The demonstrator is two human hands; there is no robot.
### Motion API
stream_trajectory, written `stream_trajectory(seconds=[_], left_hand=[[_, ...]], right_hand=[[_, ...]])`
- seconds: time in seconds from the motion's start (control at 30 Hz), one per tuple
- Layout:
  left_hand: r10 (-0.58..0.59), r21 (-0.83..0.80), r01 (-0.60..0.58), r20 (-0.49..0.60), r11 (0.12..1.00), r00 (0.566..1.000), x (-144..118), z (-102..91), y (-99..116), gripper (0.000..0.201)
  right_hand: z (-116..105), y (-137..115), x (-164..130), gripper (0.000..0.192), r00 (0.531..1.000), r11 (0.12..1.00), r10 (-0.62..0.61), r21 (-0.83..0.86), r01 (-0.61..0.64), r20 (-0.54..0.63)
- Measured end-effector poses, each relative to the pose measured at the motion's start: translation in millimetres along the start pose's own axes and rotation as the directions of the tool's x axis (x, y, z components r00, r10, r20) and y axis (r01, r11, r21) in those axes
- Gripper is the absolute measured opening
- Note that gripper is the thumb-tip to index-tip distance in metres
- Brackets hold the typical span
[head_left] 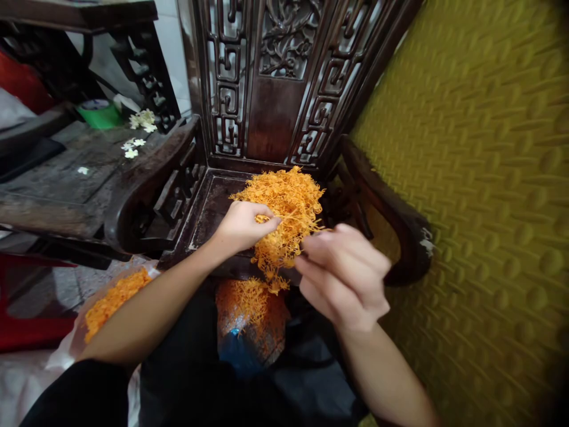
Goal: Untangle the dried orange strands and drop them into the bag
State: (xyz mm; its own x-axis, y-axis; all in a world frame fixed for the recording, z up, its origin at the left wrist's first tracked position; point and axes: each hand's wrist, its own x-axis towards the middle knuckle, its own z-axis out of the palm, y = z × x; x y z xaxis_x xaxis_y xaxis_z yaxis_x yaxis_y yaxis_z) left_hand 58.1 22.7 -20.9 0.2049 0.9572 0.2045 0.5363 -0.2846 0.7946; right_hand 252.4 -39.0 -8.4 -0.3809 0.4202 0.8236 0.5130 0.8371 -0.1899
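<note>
I see my left hand [242,226] reaching forward from the lower left, forearm bare, wrist slightly bent, and its fingers curled and pressed into the orange tangled clump [284,213]. This clump lies on the seat of the dark carved wooden chair [275,83] and hangs over the front edge. My right hand [344,276] comes from the lower right with the back toward the camera (it is blurred), fingers pressed together and pinching some thin strands at the clump's right edge. Below the hands, a bag [249,323] on my lap holds more orange strands. At the left, another orange heap [113,299] lies on white plastic, well apart from both hands.
</note>
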Motion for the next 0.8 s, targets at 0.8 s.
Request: stream_trajectory(seconds=[0.8], left_hand=[[0.056, -0.224, -0.068, -0.058, 0.972, 0.997, -1.8, -9.2, 9.8, 0.039]], right_hand=[[31.6, 57.8, 6.8, 0.031, 0.539, 0.203, 0.752, 0.645, -0.737, 0.38]])
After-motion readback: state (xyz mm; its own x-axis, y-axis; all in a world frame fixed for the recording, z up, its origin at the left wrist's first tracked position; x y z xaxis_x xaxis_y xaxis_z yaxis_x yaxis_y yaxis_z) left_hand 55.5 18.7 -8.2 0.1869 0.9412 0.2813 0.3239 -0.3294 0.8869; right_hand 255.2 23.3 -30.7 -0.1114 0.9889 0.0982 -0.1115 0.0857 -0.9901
